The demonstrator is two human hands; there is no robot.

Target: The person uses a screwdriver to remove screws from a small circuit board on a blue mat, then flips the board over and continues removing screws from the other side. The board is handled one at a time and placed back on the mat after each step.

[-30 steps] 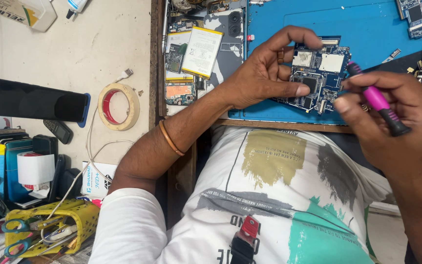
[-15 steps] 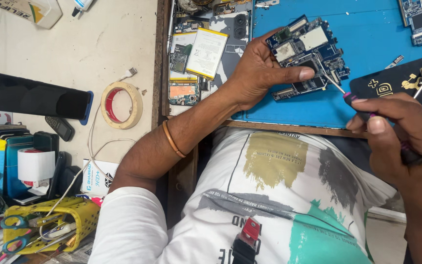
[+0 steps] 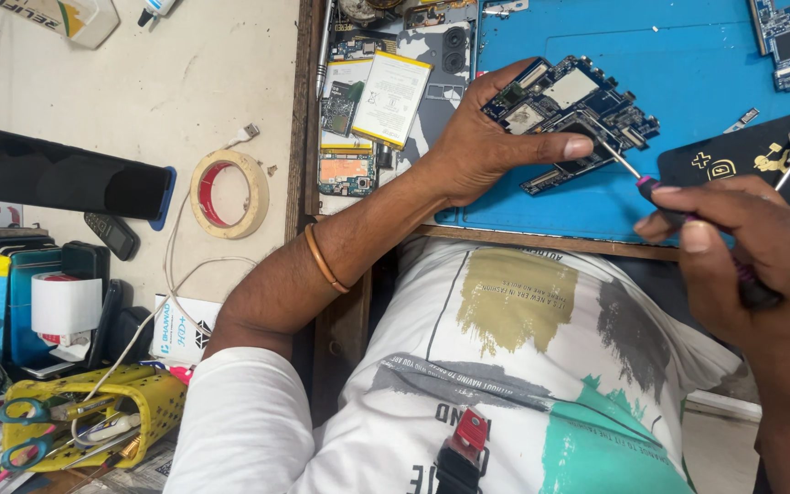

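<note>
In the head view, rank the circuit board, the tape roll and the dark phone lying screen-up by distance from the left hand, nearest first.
1. Circuit board: held in the left hand, on the blue mat.
2. Tape roll: left of the hand, on the pale bench.
3. Dark phone: farther left, beyond the tape.

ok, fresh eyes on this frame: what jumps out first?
The blue circuit board, pinned by the left hand on the bright blue mat at top centre. The right hand at the right edge angles a pink-handled screwdriver at it. Off left, a roll of tape lies beside a dark phone.
</note>
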